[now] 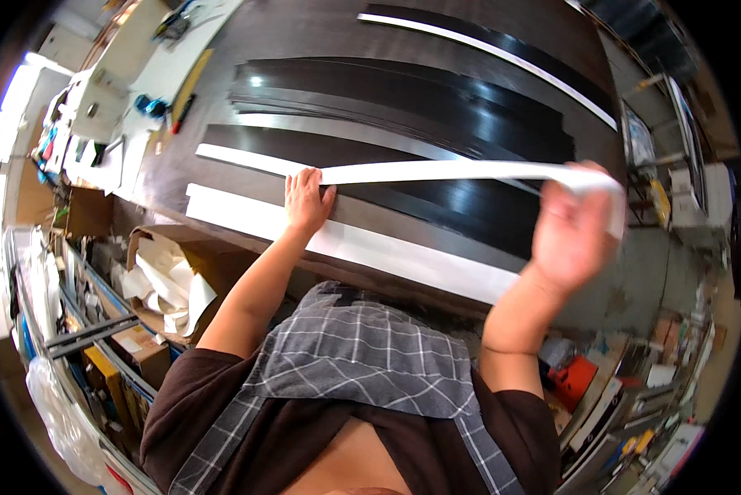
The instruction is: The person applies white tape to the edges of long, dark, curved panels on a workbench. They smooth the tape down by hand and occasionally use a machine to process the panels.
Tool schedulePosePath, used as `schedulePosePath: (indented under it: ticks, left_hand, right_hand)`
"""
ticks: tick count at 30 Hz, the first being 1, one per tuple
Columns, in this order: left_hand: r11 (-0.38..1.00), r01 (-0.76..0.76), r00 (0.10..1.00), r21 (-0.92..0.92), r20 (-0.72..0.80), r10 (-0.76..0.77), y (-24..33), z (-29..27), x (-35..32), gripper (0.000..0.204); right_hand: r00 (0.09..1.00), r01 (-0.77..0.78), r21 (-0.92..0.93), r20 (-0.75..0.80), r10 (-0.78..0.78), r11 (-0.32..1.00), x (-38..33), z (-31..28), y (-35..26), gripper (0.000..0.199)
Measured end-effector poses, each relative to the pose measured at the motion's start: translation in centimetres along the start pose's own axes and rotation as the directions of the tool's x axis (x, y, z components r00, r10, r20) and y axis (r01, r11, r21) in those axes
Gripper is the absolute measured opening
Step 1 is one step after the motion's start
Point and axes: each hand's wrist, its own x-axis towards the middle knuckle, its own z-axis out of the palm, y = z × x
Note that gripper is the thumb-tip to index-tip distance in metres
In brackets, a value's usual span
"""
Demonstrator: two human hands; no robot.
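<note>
A long white tape strip [436, 171] runs from the left end of a glossy black panel [461, 202] up to my right hand [570, 239]. My left hand [308, 205] rests on the strip's left part with its fingers laid down and the thumb apart, pressing it against the panel. To the right of it the strip rises off the panel, stretched taut. My raised right hand grips the other end, blurred by motion, and some white tape loops around behind its fingers. Nearer to me, a wider white strip [387, 257] lies along the table's front edge.
Stacked black panels [387, 91] lie farther back on the dark table [304, 29]. Beyond them is another black panel bearing a white strip [486, 51]. At the left, a box [152, 318] holds crumpled white paper. Tools and crowded shelving stand on both sides.
</note>
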Motion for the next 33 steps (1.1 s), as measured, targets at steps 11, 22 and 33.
schedulePosePath:
  ticks: [11, 22, 33]
  left_hand:
    - [0.947, 0.300, 0.951, 0.118, -0.120, -0.286, -24.6, -5.1, 6.5, 0.025]
    - [0.843, 0.527, 0.791, -0.106, -0.303, -0.532, -33.7, -9.1, 9.4, 0.026]
    - [0.886, 0.276, 0.944, 0.371, -0.280, -0.177, -26.2, -7.9, -1.6, 0.060]
  right_hand:
    - [0.983, 0.178, 0.186, -0.078, -0.166, 0.966, 1.4, -1.6, -4.6, 0.009]
    - [0.639, -0.514, -0.163, -0.727, 0.249, 0.842, -10.0, -17.9, 1.2, 0.009]
    - [0.736, -0.546, -0.539, -0.674, -0.061, -0.641, -13.8, -22.9, 3.6, 0.046]
